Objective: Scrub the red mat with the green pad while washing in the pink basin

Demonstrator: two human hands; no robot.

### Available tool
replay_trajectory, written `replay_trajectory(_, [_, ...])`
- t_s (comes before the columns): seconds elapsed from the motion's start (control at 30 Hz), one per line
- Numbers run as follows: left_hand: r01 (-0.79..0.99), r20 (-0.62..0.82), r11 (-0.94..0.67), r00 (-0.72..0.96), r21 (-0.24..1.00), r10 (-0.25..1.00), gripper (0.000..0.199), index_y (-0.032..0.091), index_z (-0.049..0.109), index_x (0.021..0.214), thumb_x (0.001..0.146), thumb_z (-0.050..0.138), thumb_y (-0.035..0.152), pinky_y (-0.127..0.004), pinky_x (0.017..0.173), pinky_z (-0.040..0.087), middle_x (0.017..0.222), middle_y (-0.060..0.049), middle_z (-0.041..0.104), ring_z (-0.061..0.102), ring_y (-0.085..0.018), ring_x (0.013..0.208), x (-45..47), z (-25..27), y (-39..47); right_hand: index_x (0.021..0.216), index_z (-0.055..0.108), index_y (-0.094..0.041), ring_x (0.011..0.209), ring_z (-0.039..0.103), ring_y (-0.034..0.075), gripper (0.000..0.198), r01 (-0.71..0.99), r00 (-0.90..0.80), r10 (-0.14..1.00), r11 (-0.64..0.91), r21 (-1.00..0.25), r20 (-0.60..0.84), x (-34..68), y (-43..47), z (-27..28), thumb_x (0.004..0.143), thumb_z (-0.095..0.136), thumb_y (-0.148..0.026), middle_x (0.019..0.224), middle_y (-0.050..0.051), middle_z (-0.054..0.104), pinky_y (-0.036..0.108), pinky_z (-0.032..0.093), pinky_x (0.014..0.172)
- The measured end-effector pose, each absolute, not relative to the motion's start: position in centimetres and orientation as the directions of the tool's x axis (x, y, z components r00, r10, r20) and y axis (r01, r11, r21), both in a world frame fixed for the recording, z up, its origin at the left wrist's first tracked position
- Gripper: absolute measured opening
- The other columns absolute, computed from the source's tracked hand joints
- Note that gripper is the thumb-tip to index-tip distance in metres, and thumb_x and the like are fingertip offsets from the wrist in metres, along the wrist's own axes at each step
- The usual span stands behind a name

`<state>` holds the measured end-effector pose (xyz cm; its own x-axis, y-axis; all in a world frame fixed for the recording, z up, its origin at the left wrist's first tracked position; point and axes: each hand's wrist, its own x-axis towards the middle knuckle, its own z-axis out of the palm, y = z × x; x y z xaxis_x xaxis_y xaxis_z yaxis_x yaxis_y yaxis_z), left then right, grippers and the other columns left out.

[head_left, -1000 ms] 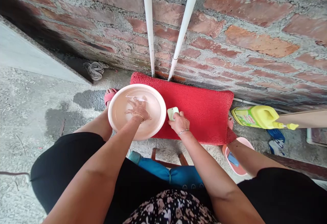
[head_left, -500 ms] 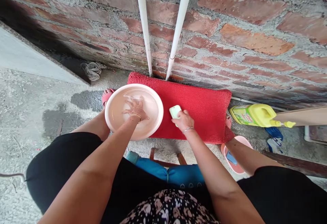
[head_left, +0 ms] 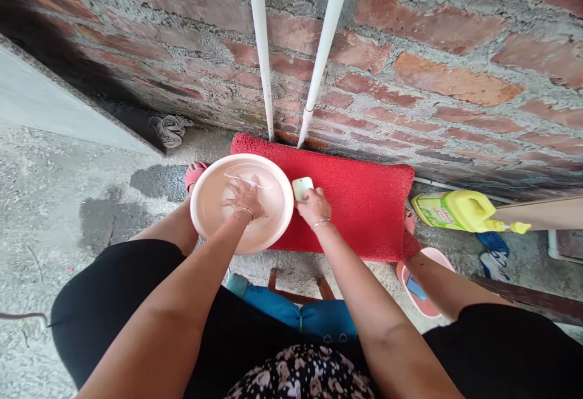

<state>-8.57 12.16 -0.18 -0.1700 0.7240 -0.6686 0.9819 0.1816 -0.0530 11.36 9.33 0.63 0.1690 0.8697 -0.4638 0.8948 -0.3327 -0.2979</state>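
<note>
A pale pink basin [head_left: 195, 220] holding water stands at the left end of a red, towel-like cloth covering [head_left: 359, 204]. Inside the basin, my left hand [head_left: 247, 200] is spread open in the water, holding nothing. My right hand [head_left: 315, 206] grips a pale green scrub brush [head_left: 302, 187] with a small hole near its far end. The brush is just right of the basin's rim, low over the red cloth. Its underside is hidden, so I cannot tell whether it touches the cloth.
Behind the cloth, two white pipes [head_left: 314, 92] run down the brick wall [head_left: 446, 77]. A yellow detergent jug [head_left: 469, 209] lies on the right, near a pink container [head_left: 428, 310] holding a phone-like object. A grey rag [head_left: 170, 130] is on the floor at left.
My right hand has moved left with the scrub brush, up close to the basin's rim. My left hand stays spread in the water. The whole view has shifted slightly.
</note>
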Motion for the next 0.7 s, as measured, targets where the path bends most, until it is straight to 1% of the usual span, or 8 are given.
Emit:
replay_trajectory(0.1, [0.983, -0.663, 0.177, -0.161, -0.044, 0.731, 0.136, 0.031, -0.005, 0.165, 0.064, 0.084, 0.052, -0.082, 0.098, 0.036, 0.17, -0.021, -0.013, -0.008, -0.058, 0.15, -8.7, -0.3, 12.1, 0.102, 0.067, -0.026, 0.095, 0.06, 0.019, 0.025, 0.912, 0.05, 0.883, -0.231, -0.34, -0.466, 9.6, 10.7, -0.1, 0.09, 0.059, -0.046, 0.116, 0.004, 0.057, 0.029, 0.045, 0.077])
replay_trajectory(0.2, [0.982, -0.664, 0.182, -0.167, -0.048, 0.729, 0.135, 0.028, -0.001, 0.165, 0.064, 0.085, 0.05, -0.082, 0.099, 0.034, 0.17, -0.022, -0.013, -0.008, -0.059, 0.149, -8.7, -0.4, 12.1, 0.101, 0.068, -0.027, 0.097, 0.059, 0.019, 0.026, 0.916, 0.085, 0.883, -0.251, -0.312, -0.461, 12.2, 10.6, -0.6, 0.085, 0.066, -0.048, 0.115, 0.004, 0.057, 0.029, 0.045, 0.079])
replay_trajectory(0.3, [0.982, -0.656, 0.184, -0.161, -0.034, 0.738, 0.135, 0.028, 0.0, 0.165, 0.063, 0.086, 0.05, -0.082, 0.1, 0.033, 0.17, -0.022, -0.012, -0.008, -0.06, 0.149, -8.7, -0.5, 12.1, 0.099, 0.069, -0.027, 0.092, 0.061, 0.018, 0.03, 0.897, 0.264, 0.859, -0.386, -0.217, -0.438, 18.5, 9.2, -0.6, 0.08, 0.072, -0.049, 0.112, 0.003, 0.057, 0.029, 0.045, 0.079])
replay_trajectory(0.4, [0.981, -0.665, 0.189, -0.171, -0.046, 0.727, 0.136, 0.03, 0.0, 0.165, 0.061, 0.086, 0.052, -0.083, 0.098, 0.034, 0.17, -0.023, -0.012, -0.007, -0.06, 0.149, -8.7, -0.4, 12.2, 0.099, 0.069, -0.024, 0.087, 0.062, 0.018, 0.032, 0.812, 0.497, 0.778, -0.573, -0.11, -0.385, 25.0, 7.2, 0.2, 0.08, 0.072, -0.05, 0.11, 0.005, 0.058, 0.03, 0.046, 0.078])
replay_trajectory(0.47, [0.98, -0.669, 0.19, -0.184, -0.065, 0.72, 0.135, 0.032, 0.0, 0.165, 0.062, 0.085, 0.052, -0.083, 0.098, 0.034, 0.17, -0.022, -0.011, -0.007, -0.058, 0.15, -8.6, -0.3, 12.2, 0.099, 0.069, -0.023, 0.086, 0.063, 0.02, 0.033, 0.741, 0.607, 0.721, -0.666, -0.091, -0.335, 27.4, 6.3, 1.0, 0.081, 0.072, -0.05, 0.11, 0.008, 0.058, 0.031, 0.046, 0.076])
replay_trajectory(0.53, [0.98, -0.661, 0.187, -0.184, -0.067, 0.727, 0.134, 0.033, -0.001, 0.165, 0.063, 0.085, 0.051, -0.083, 0.098, 0.035, 0.17, -0.022, -0.01, -0.006, -0.058, 0.151, -8.5, -0.1, 12.2, 0.098, 0.07, -0.022, 0.086, 0.064, 0.02, 0.033, 0.707, 0.636, 0.707, -0.694, -0.133, -0.309, 27.4, 5.9, 1.6, 0.081, 0.071, -0.05, 0.11, 0.009, 0.059, 0.031, 0.046, 0.076])
replay_trajectory(0.57, [0.981, -0.655, 0.184, -0.178, -0.06, 0.734, 0.134, 0.032, -0.001, 0.165, 0.063, 0.084, 0.051, -0.083, 0.097, 0.035, 0.17, -0.022, -0.009, -0.006, -0.058, 0.151, -8.5, 0.0, 12.1, 0.095, 0.07, -0.023, 0.087, 0.064, 0.02, 0.031, 0.711, 0.618, 0.722, -0.682, -0.171, -0.312, 26.4, 6.1, 1.7, 0.08, 0.072, -0.05, 0.109, 0.008, 0.06, 0.03, 0.046, 0.076])
replay_trajectory(0.7, [0.982, -0.66, 0.18, -0.167, -0.05, 0.733, 0.132, 0.03, 0.002, 0.165, 0.064, 0.084, 0.05, -0.082, 0.098, 0.036, 0.17, -0.024, -0.009, -0.003, -0.059, 0.15, -8.5, 0.3, 12.1, 0.088, 0.068, -0.026, 0.094, 0.063, 0.018, 0.024, 0.752, 0.425, 0.822, -0.554, -0.357, -0.38, 19.1, 8.1, 0.9, 0.079, 0.072, -0.047, 0.104, 0.002, 0.063, 0.027, 0.046, 0.08])
